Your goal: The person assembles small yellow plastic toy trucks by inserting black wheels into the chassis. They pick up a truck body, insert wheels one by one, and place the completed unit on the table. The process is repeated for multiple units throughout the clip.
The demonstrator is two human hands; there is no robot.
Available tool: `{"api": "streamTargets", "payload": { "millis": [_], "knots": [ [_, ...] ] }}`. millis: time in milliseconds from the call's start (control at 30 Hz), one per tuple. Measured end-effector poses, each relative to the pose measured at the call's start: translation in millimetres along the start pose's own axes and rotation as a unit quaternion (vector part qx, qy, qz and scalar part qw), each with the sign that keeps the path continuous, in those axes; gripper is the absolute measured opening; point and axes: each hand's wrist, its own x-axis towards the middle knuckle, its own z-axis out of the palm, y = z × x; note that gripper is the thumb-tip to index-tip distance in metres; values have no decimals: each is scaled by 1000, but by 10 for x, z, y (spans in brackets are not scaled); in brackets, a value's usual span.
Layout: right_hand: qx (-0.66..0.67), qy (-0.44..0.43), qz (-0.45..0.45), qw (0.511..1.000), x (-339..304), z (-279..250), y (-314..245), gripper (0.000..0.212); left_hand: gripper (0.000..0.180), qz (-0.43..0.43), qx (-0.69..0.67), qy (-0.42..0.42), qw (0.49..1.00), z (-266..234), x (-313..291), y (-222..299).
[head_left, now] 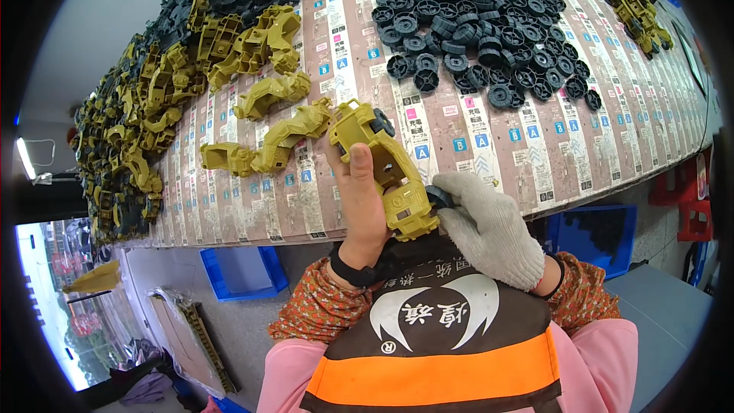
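Bench (489,145): paper-covered, black wheels (474,23) heaped at far edge
Toy truck body (386,172): olive, at near edge, bare left hand (359,199) gripping it
Right hand (489,226): gloved, fingers pinching black wheel (440,197)
Risk: wheel may slip off, fall

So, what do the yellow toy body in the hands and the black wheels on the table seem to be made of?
The yellow toy body, held by the left hand, looks like moulded plastic, matt olive-yellow, with thin walls and sharp cut-outs. The black wheels also look like plastic, perhaps rubbery: dull black with moulded spokes. The right hand wears a grey knitted glove, seemingly cotton.
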Motion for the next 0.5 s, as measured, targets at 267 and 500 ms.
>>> {"api": "streamTargets", "payload": {
  "millis": [267,500],
  "knots": [
    [-66,31,-52,996,-59,21,-15,39,77,40,10,-18,999,102,-79,141],
    [-132,-20,-24,991,-76,2,-79,44,92,218,89,11,972,198,-125,16]
  ]
}}
